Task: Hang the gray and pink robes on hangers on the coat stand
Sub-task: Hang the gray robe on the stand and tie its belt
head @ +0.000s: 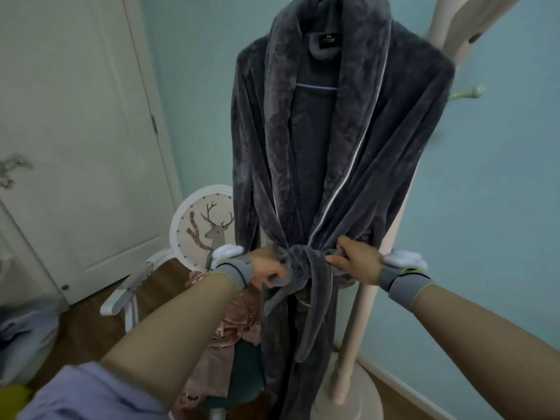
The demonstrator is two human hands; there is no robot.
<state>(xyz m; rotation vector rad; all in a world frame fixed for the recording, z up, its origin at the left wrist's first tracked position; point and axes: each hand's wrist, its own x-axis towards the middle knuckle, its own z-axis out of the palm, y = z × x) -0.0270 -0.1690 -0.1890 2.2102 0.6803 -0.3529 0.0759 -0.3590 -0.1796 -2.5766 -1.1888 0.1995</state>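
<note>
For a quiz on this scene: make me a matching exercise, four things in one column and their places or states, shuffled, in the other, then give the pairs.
Things:
1. gray robe
2. pink robe
3. left hand
4. right hand

Places or states:
A. heaped on the chair
B. grips the belt left of the knot
C. hangs on a hanger at the coat stand
D. grips the belt right of the knot

Pairs: 1-C, 2-A, 3-B, 4-D
</note>
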